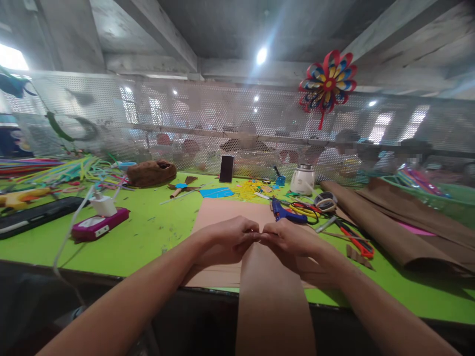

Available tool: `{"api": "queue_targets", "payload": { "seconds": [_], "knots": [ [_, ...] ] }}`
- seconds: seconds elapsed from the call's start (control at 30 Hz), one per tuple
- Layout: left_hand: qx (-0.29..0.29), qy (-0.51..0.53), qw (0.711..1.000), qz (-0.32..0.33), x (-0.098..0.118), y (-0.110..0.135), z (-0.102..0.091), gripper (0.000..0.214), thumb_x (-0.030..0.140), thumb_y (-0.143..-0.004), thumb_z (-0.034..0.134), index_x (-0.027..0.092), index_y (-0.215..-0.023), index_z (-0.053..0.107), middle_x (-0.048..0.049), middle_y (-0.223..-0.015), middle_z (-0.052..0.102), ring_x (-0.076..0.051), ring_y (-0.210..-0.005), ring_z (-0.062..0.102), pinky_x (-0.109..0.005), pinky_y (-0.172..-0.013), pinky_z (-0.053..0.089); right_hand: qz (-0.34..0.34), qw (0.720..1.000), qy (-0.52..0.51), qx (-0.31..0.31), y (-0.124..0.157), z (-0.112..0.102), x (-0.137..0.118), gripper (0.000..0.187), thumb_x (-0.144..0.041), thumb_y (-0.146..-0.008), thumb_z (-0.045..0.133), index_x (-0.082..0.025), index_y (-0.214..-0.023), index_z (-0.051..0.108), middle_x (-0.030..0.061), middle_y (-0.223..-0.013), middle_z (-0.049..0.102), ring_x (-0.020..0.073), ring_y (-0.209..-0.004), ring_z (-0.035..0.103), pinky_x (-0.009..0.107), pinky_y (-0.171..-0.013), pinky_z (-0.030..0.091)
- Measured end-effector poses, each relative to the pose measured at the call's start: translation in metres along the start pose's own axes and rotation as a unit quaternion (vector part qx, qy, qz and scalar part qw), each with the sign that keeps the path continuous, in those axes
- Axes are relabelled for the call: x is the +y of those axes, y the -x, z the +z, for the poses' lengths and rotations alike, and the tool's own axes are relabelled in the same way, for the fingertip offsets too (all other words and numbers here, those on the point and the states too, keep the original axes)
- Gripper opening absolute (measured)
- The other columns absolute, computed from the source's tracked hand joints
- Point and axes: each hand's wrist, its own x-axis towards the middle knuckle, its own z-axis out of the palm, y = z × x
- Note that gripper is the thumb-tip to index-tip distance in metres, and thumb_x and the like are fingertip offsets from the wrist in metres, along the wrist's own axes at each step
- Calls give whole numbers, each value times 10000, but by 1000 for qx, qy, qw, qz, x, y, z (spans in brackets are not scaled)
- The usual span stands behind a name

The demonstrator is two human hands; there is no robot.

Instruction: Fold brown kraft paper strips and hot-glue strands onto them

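Note:
A strip of light brown paper [274, 301] runs from between my hands down over the table's front edge. My left hand [237, 236] pinches the strip's narrowed far end, its fingers curled. Meeting it fingertip to fingertip, my right hand [287, 237] pinches the same end from the other side. The exact fold between the fingertips is hidden. Beneath both hands lies a larger flat sheet of pinkish-brown paper [211, 215] on the green table. Just beyond my right hand is a blue glue gun [285, 212].
To the right are an orange-red cutter [358, 241], a tape roll [325, 200] and rolled brown paper [401, 227]. On the left sit a purple power strip [100, 223] with a white cable and a black tray-like object [40, 215]. A phone [226, 169] stands at the back.

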Motion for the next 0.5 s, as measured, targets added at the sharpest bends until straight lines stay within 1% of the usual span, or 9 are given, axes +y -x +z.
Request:
{"api": "queue_targets", "payload": {
  "seconds": [0.13, 0.3, 0.4, 0.5],
  "knots": [
    [10, -7, 1000, 6, -8, -2, -6, 372, 492, -844, 412, 154, -737, 524, 30, -566, 486, -97, -529, 445, -204, -520, 333, -8, 1000, -17, 15, -2, 3, 16, 466, -512, -867, 411, -148, -701, 649, 27, -574, 579, 101, -511, 439, 215, -475, 268],
    [34, 17, 999, 33, -25, -8, -10, 303, 422, -806, 482, 140, -730, 562, 14, -686, 506, -106, -661, 462, -210, -623, 360, -37, 998, -57, 8, -5, 2, 26, 417, -456, -874, 424, -134, -706, 629, 20, -608, 586, 105, -562, 467, 209, -526, 314],
    [50, 26, 998, 36, -29, -10, -11, 261, 389, -782, 504, 143, -731, 574, 9, -709, 509, -112, -685, 470, -213, -645, 368, -21, 991, -131, -17, -3, -3, 25, 422, -460, -880, 404, -134, -689, 593, -19, -513, 519, 91, -491, 438, 201, -495, 313],
    [39, 33, 998, 33, -27, -9, -12, 272, 397, -789, 496, 142, -737, 575, 11, -704, 511, -108, -665, 466, -211, -626, 363, 3, 976, -214, -50, -1, -7, 26, 424, -480, -867, 422, -146, -632, 537, -52, -450, 459, 68, -418, 388, 186, -446, 291]
  ]
}}
